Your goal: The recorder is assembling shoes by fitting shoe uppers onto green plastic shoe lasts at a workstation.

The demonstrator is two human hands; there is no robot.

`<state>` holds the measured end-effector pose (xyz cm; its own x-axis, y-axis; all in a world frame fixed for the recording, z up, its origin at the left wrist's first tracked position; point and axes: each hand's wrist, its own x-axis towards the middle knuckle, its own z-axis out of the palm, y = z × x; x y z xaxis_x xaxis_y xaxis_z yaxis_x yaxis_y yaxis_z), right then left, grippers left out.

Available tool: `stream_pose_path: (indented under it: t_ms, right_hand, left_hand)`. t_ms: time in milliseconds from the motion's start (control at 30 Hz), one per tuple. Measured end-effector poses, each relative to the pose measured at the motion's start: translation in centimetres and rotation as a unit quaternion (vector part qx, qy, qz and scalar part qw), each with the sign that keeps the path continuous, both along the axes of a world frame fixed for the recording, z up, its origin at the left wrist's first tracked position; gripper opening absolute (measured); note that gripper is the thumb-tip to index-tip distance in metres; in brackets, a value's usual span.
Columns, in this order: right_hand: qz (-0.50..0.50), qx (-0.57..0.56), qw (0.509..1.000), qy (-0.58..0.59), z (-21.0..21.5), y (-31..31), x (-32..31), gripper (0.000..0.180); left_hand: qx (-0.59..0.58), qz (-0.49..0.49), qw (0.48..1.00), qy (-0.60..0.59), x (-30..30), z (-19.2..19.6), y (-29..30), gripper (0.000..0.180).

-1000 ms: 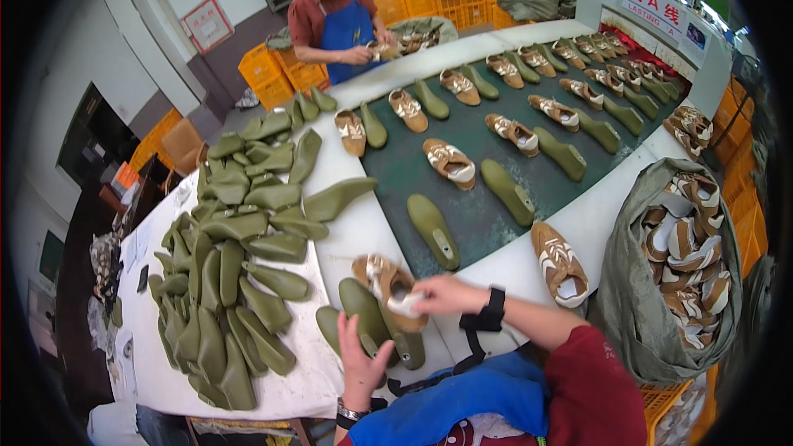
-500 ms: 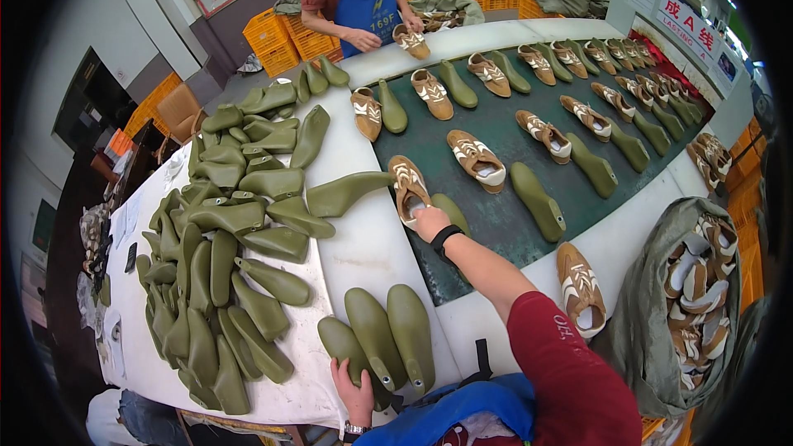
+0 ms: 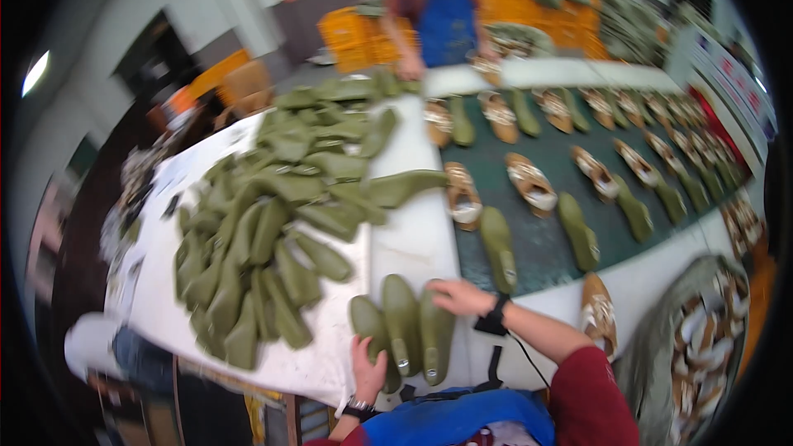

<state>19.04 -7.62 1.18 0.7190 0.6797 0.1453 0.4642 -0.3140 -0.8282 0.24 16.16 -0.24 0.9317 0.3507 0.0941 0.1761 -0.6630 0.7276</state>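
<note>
Three green shoe lasts stand side by side near me on the white table edge. The left shoe last [image 3: 369,322] has my left hand [image 3: 368,370] on its near part, fingers spread. Between the outer two is the middle shoe last [image 3: 401,322]. My right hand [image 3: 459,297] has its fingers bent over the toe of the right shoe last [image 3: 434,343]; its grip is slightly blurred. Beyond, a brown-and-white sneaker [image 3: 463,198] lies on the dark green belt [image 3: 529,268], with a green last [image 3: 498,249] beside it.
A heap of green lasts [image 3: 256,231] covers the left table. Sneakers and lasts line the belt in rows. One sneaker [image 3: 598,314] lies at the right edge, near a grey sack [image 3: 644,363] of sneakers. A co-worker in a blue apron [image 3: 447,29] stands at the far side.
My right hand has left the sneaker on the belt and come back to the right shoe last. My left hand stays at the left one. The whole view has shifted.
</note>
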Motion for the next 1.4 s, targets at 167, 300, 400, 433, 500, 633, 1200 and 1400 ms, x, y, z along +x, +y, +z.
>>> stream_pose_path:
  t_ms: [167, 300, 400, 433, 500, 633, 1200, 1400]
  right_hand:
    - [0.014, -0.214, 0.970, -0.111, -1.6, 2.7, -9.6, 0.058]
    - [-0.062, -0.180, 0.981, -0.025, 0.0, 4.5, -12.2, 0.068]
    - [-0.067, -0.182, 0.981, 0.010, 0.8, 3.3, -12.8, 0.073]
    - [-0.072, -0.184, 0.980, 0.008, 0.6, 2.5, -12.8, 0.073]
    - [-0.057, -0.182, 0.981, 0.025, 0.1, 0.8, -12.6, 0.072]
    - [-0.091, -0.176, 0.980, -0.001, -0.6, -0.7, -12.7, 0.071]
    - [-0.069, -0.088, 0.970, -0.215, -1.3, -0.2, -11.6, 0.046]
    - [-0.022, -0.085, 0.975, -0.203, -1.3, 0.2, -12.0, 0.036]
  left_hand:
    - [-0.051, 0.036, 0.997, -0.037, 0.9, -1.2, -1.1, 0.050]
    - [-0.038, 0.065, 0.997, -0.024, 0.7, -0.5, -2.0, 0.057]
    - [-0.019, 0.044, 0.999, -0.009, 0.4, -0.6, -3.5, 0.061]
    - [-0.012, 0.033, 0.999, -0.006, 0.5, -0.6, -4.2, 0.063]
    - [-0.029, 0.023, 0.999, -0.006, 0.6, -0.9, -5.7, 0.063]
    - [-0.037, 0.021, 0.998, -0.043, 1.6, -1.5, -7.5, 0.056]
    - [0.169, 0.054, 0.984, -0.036, 2.1, -0.7, -10.7, 0.032]
    - [0.091, 0.116, 0.988, -0.050, 1.4, -1.6, -9.7, 0.032]
